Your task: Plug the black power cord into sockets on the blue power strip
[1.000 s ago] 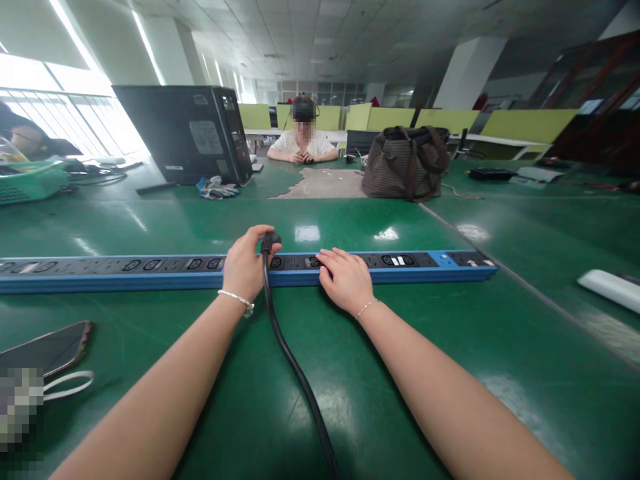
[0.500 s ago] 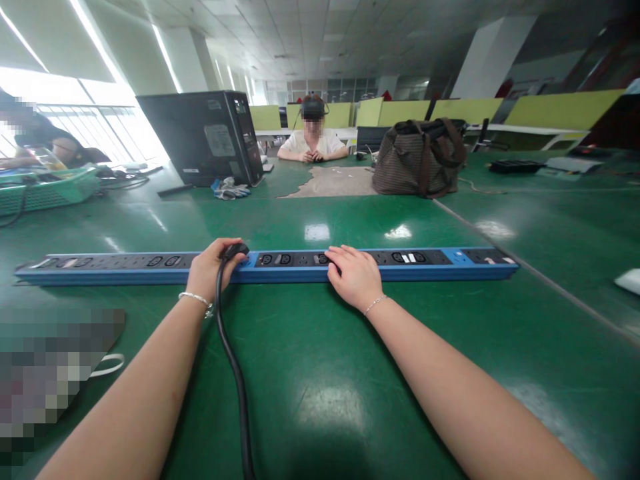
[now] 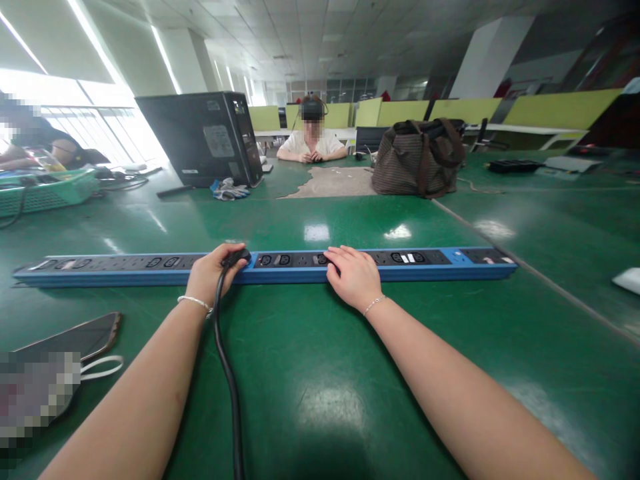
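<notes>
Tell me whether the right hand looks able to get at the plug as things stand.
Probably yes: the right hand rests on the strip, seemingly holding nothing, and no object stands between it and the plug. The left hand grips the plug, though, covering part of it.

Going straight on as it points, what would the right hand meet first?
The right hand rests on the power strip; beyond, its way looks free across the tabletop, perhaps until the black computer case; depth is unclear.
</notes>
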`<action>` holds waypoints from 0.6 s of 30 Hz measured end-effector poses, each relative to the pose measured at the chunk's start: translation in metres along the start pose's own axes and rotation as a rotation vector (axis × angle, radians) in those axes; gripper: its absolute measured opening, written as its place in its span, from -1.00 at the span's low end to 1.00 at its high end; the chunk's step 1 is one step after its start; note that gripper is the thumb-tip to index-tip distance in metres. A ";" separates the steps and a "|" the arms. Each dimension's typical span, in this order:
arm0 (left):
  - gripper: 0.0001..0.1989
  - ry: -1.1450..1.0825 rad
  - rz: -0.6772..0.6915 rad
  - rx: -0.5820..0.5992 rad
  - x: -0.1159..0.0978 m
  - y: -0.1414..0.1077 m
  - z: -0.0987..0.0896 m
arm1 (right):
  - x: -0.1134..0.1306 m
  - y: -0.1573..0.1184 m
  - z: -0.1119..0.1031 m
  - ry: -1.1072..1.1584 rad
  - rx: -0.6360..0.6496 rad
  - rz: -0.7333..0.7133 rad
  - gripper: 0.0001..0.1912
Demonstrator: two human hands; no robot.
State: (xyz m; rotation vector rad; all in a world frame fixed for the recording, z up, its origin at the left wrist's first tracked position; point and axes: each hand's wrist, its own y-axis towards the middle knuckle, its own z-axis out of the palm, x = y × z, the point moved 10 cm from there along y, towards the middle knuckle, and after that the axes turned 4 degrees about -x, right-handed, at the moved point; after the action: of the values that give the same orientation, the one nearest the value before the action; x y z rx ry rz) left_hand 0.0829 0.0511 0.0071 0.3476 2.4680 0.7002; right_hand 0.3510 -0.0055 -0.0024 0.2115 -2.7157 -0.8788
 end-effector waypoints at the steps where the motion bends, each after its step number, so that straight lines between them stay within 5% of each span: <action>1: -0.59 0.003 0.001 -0.004 0.000 0.000 0.000 | 0.000 0.000 0.000 0.000 0.001 -0.002 -0.64; 18: -0.62 0.095 0.108 -0.065 -0.008 -0.007 0.003 | 0.001 0.000 0.001 0.001 0.004 -0.004 -0.63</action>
State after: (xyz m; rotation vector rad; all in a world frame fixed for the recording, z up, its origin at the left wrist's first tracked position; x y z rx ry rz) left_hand 0.0903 0.0428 0.0047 0.4348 2.5231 0.8585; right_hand 0.3503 -0.0057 -0.0029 0.2186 -2.7168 -0.8744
